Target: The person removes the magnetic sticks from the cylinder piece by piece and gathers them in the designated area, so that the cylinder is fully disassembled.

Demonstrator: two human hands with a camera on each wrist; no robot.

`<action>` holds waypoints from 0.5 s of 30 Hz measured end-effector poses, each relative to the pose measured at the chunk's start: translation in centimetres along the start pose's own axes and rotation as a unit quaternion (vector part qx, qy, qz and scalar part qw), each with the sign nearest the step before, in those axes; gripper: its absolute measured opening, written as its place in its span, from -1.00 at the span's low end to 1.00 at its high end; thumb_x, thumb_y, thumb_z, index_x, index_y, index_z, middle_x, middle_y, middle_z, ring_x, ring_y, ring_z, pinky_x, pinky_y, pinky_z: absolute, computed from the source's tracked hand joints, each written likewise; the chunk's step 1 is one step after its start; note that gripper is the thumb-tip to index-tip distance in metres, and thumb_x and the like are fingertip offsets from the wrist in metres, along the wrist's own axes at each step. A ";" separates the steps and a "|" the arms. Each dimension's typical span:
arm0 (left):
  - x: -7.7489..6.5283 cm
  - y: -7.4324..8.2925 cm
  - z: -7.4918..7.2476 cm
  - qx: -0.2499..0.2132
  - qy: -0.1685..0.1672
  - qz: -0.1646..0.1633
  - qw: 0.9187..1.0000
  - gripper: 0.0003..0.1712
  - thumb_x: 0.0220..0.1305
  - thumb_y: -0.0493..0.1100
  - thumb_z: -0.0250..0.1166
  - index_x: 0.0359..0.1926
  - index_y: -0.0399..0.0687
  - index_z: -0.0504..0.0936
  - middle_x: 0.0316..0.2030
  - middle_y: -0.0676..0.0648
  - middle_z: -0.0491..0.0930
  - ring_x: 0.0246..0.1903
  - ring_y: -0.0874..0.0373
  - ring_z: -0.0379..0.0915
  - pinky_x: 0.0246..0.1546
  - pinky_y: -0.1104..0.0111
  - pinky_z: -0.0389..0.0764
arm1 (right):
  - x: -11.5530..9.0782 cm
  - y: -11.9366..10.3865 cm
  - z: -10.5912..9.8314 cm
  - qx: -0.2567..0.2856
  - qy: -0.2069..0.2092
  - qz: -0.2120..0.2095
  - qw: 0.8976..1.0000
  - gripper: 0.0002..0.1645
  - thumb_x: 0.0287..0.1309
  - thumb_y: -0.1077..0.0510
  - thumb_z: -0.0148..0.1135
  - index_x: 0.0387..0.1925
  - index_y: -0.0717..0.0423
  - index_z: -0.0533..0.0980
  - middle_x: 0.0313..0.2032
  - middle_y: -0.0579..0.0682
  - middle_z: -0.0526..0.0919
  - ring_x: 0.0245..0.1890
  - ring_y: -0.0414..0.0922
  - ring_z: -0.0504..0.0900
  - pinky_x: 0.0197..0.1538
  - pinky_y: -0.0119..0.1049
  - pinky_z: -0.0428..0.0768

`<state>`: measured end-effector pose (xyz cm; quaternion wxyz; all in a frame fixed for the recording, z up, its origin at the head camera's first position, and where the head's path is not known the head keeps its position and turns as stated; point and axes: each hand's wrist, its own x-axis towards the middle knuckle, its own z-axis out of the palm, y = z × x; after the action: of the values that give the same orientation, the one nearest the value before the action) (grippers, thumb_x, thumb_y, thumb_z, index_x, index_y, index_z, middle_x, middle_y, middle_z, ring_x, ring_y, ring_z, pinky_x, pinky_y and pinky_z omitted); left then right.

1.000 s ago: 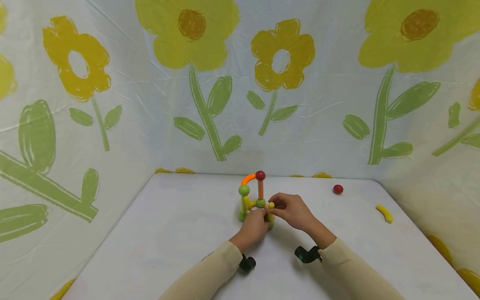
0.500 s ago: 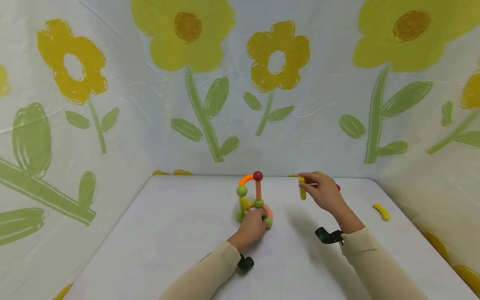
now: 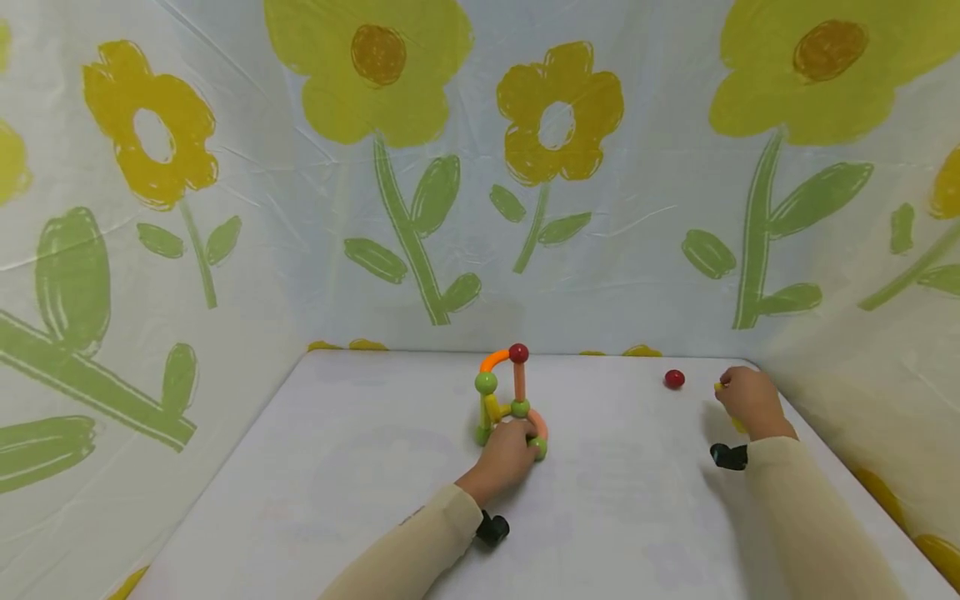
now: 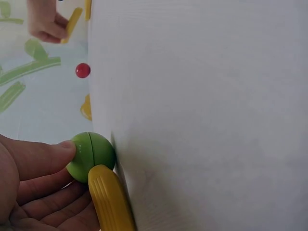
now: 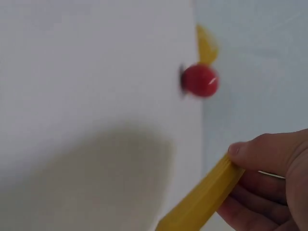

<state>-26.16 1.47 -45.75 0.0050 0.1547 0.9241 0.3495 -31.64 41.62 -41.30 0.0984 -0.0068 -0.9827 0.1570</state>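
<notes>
A small toy frame of balls and rods stands mid-table in the head view, with a red ball (image 3: pixel 518 353) on top, an orange curved rod (image 3: pixel 495 359) and green balls at its joints. My left hand (image 3: pixel 504 457) pinches a low green ball (image 4: pixel 91 156) between thumb and fingers; a yellow rod (image 4: pixel 110 199) adjoins that ball. Part of the frame is hidden behind this hand. Far to the right, my right hand (image 3: pixel 752 402) holds a straight yellow rod (image 5: pixel 204 195) by one end, above the table. Beneath it, a yellow curved rod (image 3: pixel 738 426) is mostly covered.
A loose red ball (image 3: pixel 674 379) lies near the back edge of the white table (image 3: pixel 337 500), left of the right hand. Flower-printed cloth walls (image 3: pixel 637 275) close off the back and both sides.
My right hand has lifted the straight yellow rod away from the toy frame and carried it to the far right. The left hand has stayed at the frame's low green ball.
</notes>
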 end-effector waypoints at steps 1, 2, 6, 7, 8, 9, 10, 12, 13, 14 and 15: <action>0.0 0.0 0.0 -0.002 -0.001 -0.005 1.000 -0.95 0.27 -0.25 0.27 -0.33 -0.11 0.65 -0.50 0.07 0.44 -0.45 0.19 0.31 -0.42 0.45 0.37 | -0.1 0.7 0.2 -0.008 0.000 -0.006 1.000 -0.71 0.07 0.29 0.21 -0.29 0.54 0.54 -0.33 0.41 0.64 -0.38 0.25 0.57 -0.22 0.14 0.54; 0.0 0.0 0.0 -0.004 -0.003 -0.010 1.000 -0.95 0.27 -0.25 0.27 -0.31 -0.11 0.66 -0.49 0.07 0.45 -0.44 0.19 0.31 -0.41 0.44 0.38 | -0.2 1.3 0.5 -0.015 0.001 -0.014 1.000 -0.74 0.05 0.31 0.20 -0.34 0.53 0.54 -0.37 0.40 0.64 -0.41 0.25 0.58 -0.24 0.15 0.54; -0.1 -0.1 0.1 -0.001 -0.013 -0.024 1.000 -0.91 0.28 -0.22 0.28 -0.24 -0.11 0.67 -0.45 0.09 0.48 -0.42 0.19 0.33 -0.36 0.42 0.42 | -0.7 3.1 1.4 -0.033 -0.005 -0.017 0.999 -0.81 0.00 0.35 0.12 -0.47 0.49 0.55 -0.49 0.38 0.63 -0.49 0.26 0.58 -0.35 0.14 0.53; -0.1 -0.1 0.1 0.002 -0.015 -0.025 1.000 -0.91 0.28 -0.21 0.28 -0.23 -0.11 0.67 -0.45 0.10 0.48 -0.41 0.19 0.33 -0.35 0.42 0.42 | -0.8 3.4 1.5 -0.034 -0.006 -0.012 0.999 -0.80 -0.01 0.35 0.09 -0.48 0.49 0.55 -0.49 0.39 0.63 -0.49 0.28 0.59 -0.38 0.15 0.53; -0.1 -0.1 0.1 0.005 -0.014 -0.021 1.000 -0.92 0.28 -0.21 0.28 -0.25 -0.10 0.67 -0.46 0.09 0.49 -0.42 0.19 0.33 -0.36 0.42 0.42 | -0.9 3.5 1.6 -0.035 -0.010 -0.003 0.999 -0.80 0.00 0.35 0.07 -0.47 0.49 0.55 -0.48 0.41 0.62 -0.49 0.30 0.58 -0.38 0.15 0.52; -0.1 -0.1 0.1 0.008 -0.013 -0.018 1.000 -0.93 0.28 -0.22 0.28 -0.26 -0.10 0.67 -0.47 0.10 0.48 -0.42 0.19 0.33 -0.36 0.42 0.41 | -1.0 3.7 1.7 -0.033 -0.012 0.006 0.999 -0.79 0.01 0.35 0.05 -0.45 0.49 0.55 -0.47 0.42 0.62 -0.47 0.32 0.58 -0.40 0.15 0.52; -0.1 -0.1 0.1 0.009 -0.012 -0.016 1.000 -0.94 0.28 -0.22 0.28 -0.28 -0.09 0.66 -0.47 0.10 0.48 -0.43 0.20 0.33 -0.36 0.42 0.41 | -1.0 3.9 1.9 -0.033 -0.008 0.010 0.999 -0.78 0.03 0.35 0.02 -0.44 0.49 0.55 -0.46 0.44 0.61 -0.46 0.34 0.58 -0.40 0.16 0.52; 0.0 -0.2 0.1 0.008 -0.009 -0.012 1.000 -0.96 0.27 -0.23 0.28 -0.33 -0.08 0.64 -0.50 0.10 0.47 -0.44 0.19 0.32 -0.37 0.43 0.39 | -0.9 4.3 2.1 -0.030 0.001 0.022 0.999 -0.76 0.05 0.36 -0.02 -0.44 0.48 0.54 -0.44 0.46 0.60 -0.45 0.35 0.58 -0.44 0.15 0.51; 0.0 -0.2 0.1 0.008 -0.008 -0.010 1.000 -0.95 0.27 -0.23 0.28 -0.35 -0.07 0.63 -0.51 0.10 0.46 -0.44 0.20 0.31 -0.38 0.43 0.39 | -0.8 4.5 2.2 -0.029 0.004 0.026 0.999 -0.75 0.06 0.36 -0.04 -0.44 0.48 0.54 -0.43 0.47 0.60 -0.45 0.35 0.57 -0.46 0.14 0.51; 0.0 -0.3 0.1 0.009 -0.007 -0.008 1.000 -0.95 0.27 -0.24 0.28 -0.36 -0.06 0.62 -0.52 0.10 0.45 -0.44 0.20 0.31 -0.39 0.44 0.38 | -0.7 4.7 2.2 -0.029 0.003 0.029 0.999 -0.76 0.06 0.35 -0.03 -0.43 0.48 0.53 -0.43 0.47 0.60 -0.45 0.36 0.57 -0.48 0.14 0.50; 0.0 -0.3 0.2 0.009 -0.008 -0.008 1.000 -0.95 0.27 -0.24 0.28 -0.36 -0.05 0.62 -0.52 0.11 0.45 -0.45 0.20 0.31 -0.39 0.45 0.37 | -0.7 5.1 2.3 -0.028 0.003 0.031 0.999 -0.76 0.07 0.36 -0.04 -0.43 0.47 0.54 -0.43 0.47 0.59 -0.46 0.35 0.57 -0.49 0.14 0.50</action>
<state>-26.20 1.39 -46.04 0.0134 0.1502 0.9284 0.3396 -31.47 45.68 -45.17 0.0966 -0.0403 -0.9857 0.1319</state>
